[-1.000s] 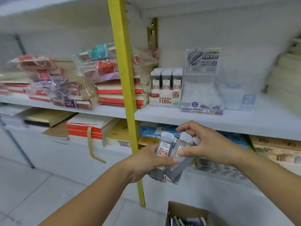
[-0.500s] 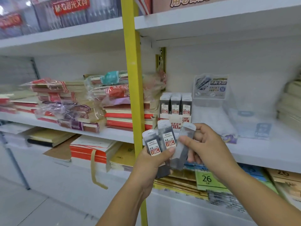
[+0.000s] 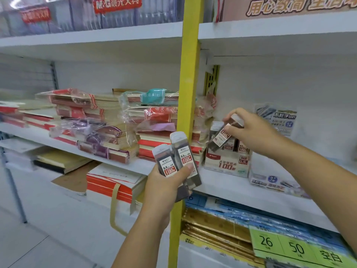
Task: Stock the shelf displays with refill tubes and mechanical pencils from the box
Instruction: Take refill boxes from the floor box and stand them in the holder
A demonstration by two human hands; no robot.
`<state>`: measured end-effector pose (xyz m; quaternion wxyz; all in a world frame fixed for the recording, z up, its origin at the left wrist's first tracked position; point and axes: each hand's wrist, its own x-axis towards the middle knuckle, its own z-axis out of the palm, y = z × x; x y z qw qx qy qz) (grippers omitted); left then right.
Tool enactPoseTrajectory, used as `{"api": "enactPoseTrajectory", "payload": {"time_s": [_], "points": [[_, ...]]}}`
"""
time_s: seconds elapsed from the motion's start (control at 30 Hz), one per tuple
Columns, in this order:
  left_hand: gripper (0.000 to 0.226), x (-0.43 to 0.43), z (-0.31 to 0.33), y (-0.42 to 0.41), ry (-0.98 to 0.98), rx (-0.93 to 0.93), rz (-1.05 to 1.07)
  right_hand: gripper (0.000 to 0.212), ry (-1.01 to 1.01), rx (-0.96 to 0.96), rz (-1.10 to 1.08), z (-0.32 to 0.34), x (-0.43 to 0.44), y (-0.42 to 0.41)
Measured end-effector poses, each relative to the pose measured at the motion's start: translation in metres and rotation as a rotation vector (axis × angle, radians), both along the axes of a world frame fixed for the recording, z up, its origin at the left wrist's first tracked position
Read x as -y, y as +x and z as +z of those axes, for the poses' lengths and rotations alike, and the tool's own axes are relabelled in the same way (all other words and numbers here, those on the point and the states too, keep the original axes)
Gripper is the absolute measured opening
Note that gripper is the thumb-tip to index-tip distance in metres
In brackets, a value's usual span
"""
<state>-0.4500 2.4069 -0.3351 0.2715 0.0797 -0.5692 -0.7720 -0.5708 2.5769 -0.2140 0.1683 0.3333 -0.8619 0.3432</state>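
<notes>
Presently, the left hand is clamped round a fan of spare refill tubes, labels outward, in front of the yellow upright — held, in my judgement, as a ready reserve within short reach of the work. The right hand pinches a single tube by its top end, tilted above the display carton on the shelf — seemingly angled to drop into a free slot beside the tubes standing there. Supply box not in view.

The refill tube above the display box is motion-blurred.
</notes>
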Motion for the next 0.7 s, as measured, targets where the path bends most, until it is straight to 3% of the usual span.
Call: {"api": "enactPoseTrajectory", "payload": {"time_s": [0.1,0.27,0.33,0.6,0.7], "points": [[0.025,0.002,-0.001,-0.003,-0.001,0.005,-0.007,0.022,0.046,-0.059,0.04,-0.002,0.009,-0.009],[0.024,0.003,-0.001,-0.008,-0.013,-0.001,-0.009,0.036,-0.223,-0.146,0.046,0.003,0.007,-0.011],[0.025,0.002,0.0,-0.009,-0.018,0.007,-0.011,0.04,-0.239,-0.201,0.001,0.005,0.004,-0.013],[0.024,-0.003,0.0,-0.01,-0.056,0.032,-0.025,0.034,0.028,-0.166,0.032,-0.021,0.018,-0.03],[0.027,-0.004,0.001,-0.008,-0.08,0.04,-0.041,0.034,0.22,-0.417,-0.124,-0.03,0.019,-0.037]]}}
